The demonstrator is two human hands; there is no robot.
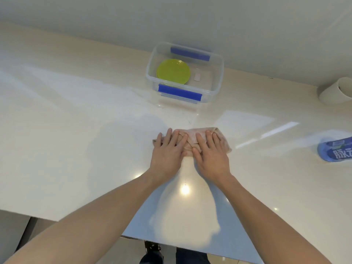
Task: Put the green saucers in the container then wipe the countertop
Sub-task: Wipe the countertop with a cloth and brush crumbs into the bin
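Your left hand [167,149] and right hand [210,151] both lie flat, side by side, on a folded pinkish cloth [192,140] at the centre of the frame. The fingers of each hand are straight and spread, pressing the cloth down onto the pale countertop [76,130]; neither hand curls around it. The cloth shows beyond your fingertips and out past your right hand.

In the upper middle of the frame sits a clear plastic container [217,73] with blue clips on its near and far sides. The green saucers [173,71] are stacked inside it, toward its left end. You can count more than one rim, but the exact number is hard to make out. A small pale pink item [197,76] lies on the container floor just right of the saucers.

At the right edge of the frame, a white cup [335,92] lies tilted on the countertop, and below it a blue packet [335,152] with printed characters is partly cut off.
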